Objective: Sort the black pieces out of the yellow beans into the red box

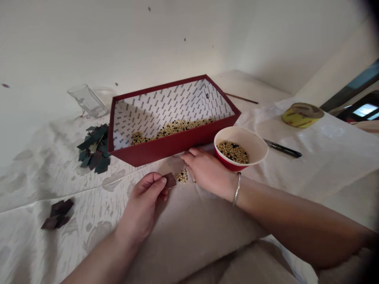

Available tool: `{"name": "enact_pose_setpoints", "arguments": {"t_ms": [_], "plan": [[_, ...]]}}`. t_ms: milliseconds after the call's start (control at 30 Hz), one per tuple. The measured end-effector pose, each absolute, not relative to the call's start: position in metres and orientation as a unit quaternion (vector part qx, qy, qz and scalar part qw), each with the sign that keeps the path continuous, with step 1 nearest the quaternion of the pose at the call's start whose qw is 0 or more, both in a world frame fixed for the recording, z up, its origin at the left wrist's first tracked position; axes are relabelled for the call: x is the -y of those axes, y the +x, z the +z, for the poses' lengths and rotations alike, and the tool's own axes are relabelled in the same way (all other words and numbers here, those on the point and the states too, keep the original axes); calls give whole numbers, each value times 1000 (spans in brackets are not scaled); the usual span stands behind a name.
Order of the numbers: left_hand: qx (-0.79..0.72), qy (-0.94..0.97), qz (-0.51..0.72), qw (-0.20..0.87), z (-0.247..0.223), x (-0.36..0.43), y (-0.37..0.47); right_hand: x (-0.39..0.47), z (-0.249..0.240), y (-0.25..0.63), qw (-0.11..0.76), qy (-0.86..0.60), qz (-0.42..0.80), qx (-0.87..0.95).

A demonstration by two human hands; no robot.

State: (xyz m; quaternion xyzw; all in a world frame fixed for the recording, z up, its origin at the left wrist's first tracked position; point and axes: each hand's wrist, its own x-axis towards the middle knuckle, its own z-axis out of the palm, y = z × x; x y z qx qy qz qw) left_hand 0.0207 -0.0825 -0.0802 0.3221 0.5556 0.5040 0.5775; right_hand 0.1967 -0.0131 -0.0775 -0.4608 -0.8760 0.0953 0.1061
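Between thumb and fingers, my left hand (149,191) grips a small dark maroon square piece (170,180), thin and flat like card. Just right of it, a little heap of pale yellow and black beads or seeds (182,176) lies on the cloth. My right hand (207,169), wearing a silver bangle, rests beside that heap with thumb and forefinger apart; nothing shows in it. Close behind it stands a red cup with a white inside (254,144), partly filled with the same grains (232,152). A dark red box (166,144) with printed white lining holds more grains (183,127).
Dark green and maroon pieces (96,148) are piled left of the box, and a few maroon ones (57,214) lie nearer. A tilted glass (89,101) is behind. On the right are a black pen-like tool (282,148), a thin stick (242,98) and a yellow tape roll (302,117).
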Motion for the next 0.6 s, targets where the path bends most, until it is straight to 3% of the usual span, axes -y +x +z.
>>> {"name": "enact_pose_setpoints", "arguments": {"t_ms": [333,600], "plan": [[-560,355,496,561,-81,83,19,4,-86,191,146,-473,82,865],[-538,352,497,583,-83,83,17,39,-66,184,305,-324,92,891]]}}
